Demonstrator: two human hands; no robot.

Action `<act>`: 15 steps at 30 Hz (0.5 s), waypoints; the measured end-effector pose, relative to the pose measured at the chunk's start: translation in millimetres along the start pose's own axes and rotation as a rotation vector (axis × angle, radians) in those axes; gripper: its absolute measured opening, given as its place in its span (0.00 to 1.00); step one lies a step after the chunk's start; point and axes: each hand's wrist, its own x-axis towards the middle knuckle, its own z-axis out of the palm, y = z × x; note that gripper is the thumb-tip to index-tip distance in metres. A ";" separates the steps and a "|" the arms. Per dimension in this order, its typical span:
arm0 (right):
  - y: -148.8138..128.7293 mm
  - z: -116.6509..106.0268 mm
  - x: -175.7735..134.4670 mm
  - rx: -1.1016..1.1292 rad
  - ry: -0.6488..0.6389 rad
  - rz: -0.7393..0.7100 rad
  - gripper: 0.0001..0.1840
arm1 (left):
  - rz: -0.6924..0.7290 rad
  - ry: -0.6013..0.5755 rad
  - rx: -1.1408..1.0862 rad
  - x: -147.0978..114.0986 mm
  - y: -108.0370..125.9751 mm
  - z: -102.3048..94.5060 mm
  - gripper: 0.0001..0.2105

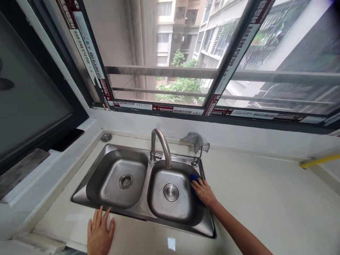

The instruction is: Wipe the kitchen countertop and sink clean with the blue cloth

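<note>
My right hand [204,192] presses a dark blue cloth [194,178] against the right wall of the right sink basin [162,209]. Most of the cloth is hidden beneath the palm and fingers. On the pale countertop in front of the left sink basin [98,184], my left hand [100,232] rests with its fingers spread and nothing in it. Its fingertips come close to the sink's front rim. Both basins are stainless steel, with a few water drops inside the left one. A curved metal faucet [160,138] stands between them, its spout over the right basin.
Behind the sink, a grey mesh cloth [197,141] hangs over a soap dispenser [195,162]. A round metal drain part [106,137] sits at the back left corner. A dark phone-like slab [70,139] lies on the left ledge. A yellow pipe [320,161] comes in at the right.
</note>
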 end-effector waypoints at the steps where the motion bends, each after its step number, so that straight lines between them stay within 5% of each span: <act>1: -4.9 3.3 7.6 0.029 0.003 -0.010 0.21 | 0.000 -0.004 0.001 -0.4 -0.8 0.2 0.25; 11: -20.3 15.9 165.6 0.262 0.466 0.271 0.29 | -0.028 -0.053 0.019 -4.5 -1.9 -1.7 0.23; 15: -37.3 35.2 190.5 0.299 0.522 0.422 0.30 | -0.037 -0.074 0.030 -6.0 -3.1 -1.8 0.22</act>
